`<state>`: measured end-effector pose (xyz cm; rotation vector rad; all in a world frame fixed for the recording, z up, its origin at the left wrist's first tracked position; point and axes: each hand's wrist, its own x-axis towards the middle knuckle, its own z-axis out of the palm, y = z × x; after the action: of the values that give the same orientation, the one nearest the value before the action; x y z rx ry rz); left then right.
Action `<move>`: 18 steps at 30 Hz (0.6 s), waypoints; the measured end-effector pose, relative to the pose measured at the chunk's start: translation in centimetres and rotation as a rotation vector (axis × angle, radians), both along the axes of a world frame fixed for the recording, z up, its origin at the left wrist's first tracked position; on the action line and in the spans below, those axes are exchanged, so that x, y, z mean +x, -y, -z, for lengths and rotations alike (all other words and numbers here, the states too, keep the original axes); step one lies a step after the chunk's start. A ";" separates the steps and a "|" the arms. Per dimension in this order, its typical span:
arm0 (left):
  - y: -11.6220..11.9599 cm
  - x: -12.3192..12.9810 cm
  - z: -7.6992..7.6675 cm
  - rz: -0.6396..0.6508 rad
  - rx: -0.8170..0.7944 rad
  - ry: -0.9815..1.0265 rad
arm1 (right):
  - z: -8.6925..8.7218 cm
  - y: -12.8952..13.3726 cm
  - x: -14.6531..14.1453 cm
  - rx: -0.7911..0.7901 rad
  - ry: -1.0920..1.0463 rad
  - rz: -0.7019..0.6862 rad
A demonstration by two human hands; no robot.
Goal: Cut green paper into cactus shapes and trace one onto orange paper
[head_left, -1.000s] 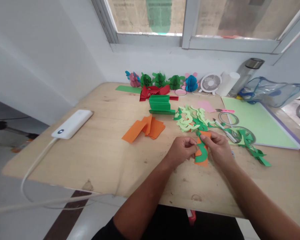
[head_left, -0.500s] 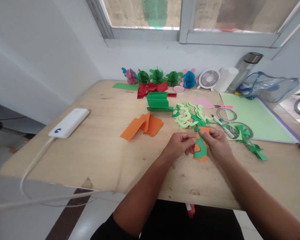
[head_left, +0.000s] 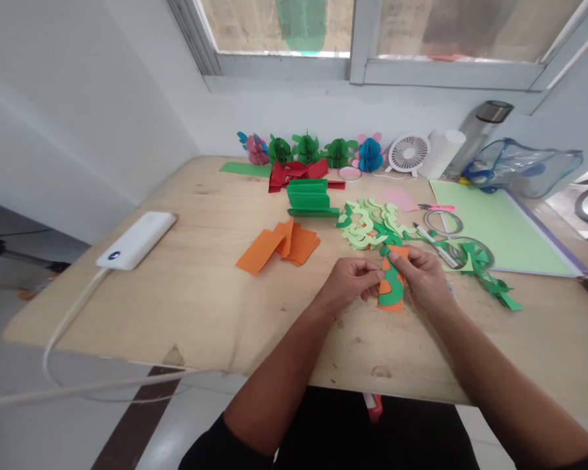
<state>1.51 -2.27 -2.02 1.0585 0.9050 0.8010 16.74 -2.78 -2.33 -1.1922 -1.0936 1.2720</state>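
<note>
An orange paper strip (head_left: 396, 308) is held just above the front part of the table, with a curvy green paper cut-out (head_left: 392, 295) lying flat against it. My right hand (head_left: 427, 277) grips the two layers at their upper right, thumb on top. At the left edge, my left hand (head_left: 350, 282) is closed, its thumb and fingertips pinching the paper; the exact hold is partly hidden. Beyond both hands lies a pile of light green curvy cut-outs (head_left: 360, 232), with darker green pieces among them. Orange paper pieces (head_left: 301, 245) lie to the left.
Folded green paper (head_left: 308, 196) and red paper (head_left: 298, 173) lie further back. Paper honeycomb figures (head_left: 308, 150), a small fan (head_left: 409, 153) and a bottle (head_left: 483, 137) line the wall. Tape rolls (head_left: 443, 223), a pen (head_left: 436, 245) and scissors (head_left: 436, 207) are right; a power bank (head_left: 137, 241) is left.
Both hands keep their hold on the orange strip and green cut-out, which have shifted very slightly. The view has moved a little; nothing was let go or picked up.
</note>
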 end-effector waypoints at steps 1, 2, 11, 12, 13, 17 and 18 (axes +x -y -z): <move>0.0 0.0 0.0 -0.002 -0.002 0.003 | 0.0 0.0 0.0 -0.004 -0.001 0.001; 0.0 0.0 0.1 -0.004 -0.003 0.005 | -0.1 0.0 0.0 -0.007 -0.001 0.004; -0.3 0.0 0.5 0.012 0.007 0.010 | 0.3 -0.1 0.2 0.004 -0.001 0.003; -0.3 0.0 0.5 0.013 0.008 0.010 | 0.3 -0.1 0.2 0.002 -0.007 0.001; -0.3 0.0 0.5 0.012 0.010 0.012 | 0.3 -0.1 0.2 0.000 -0.009 -0.002; -0.2 0.0 0.4 0.000 0.003 0.012 | 0.4 -0.2 0.2 0.004 0.023 0.005; -0.2 0.0 0.4 -0.005 -0.002 0.008 | 0.4 -0.2 0.2 0.011 0.032 0.009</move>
<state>1.51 -2.03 -2.42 1.0509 0.9012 0.8076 16.97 -2.59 -2.70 -1.2117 -1.1160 1.2423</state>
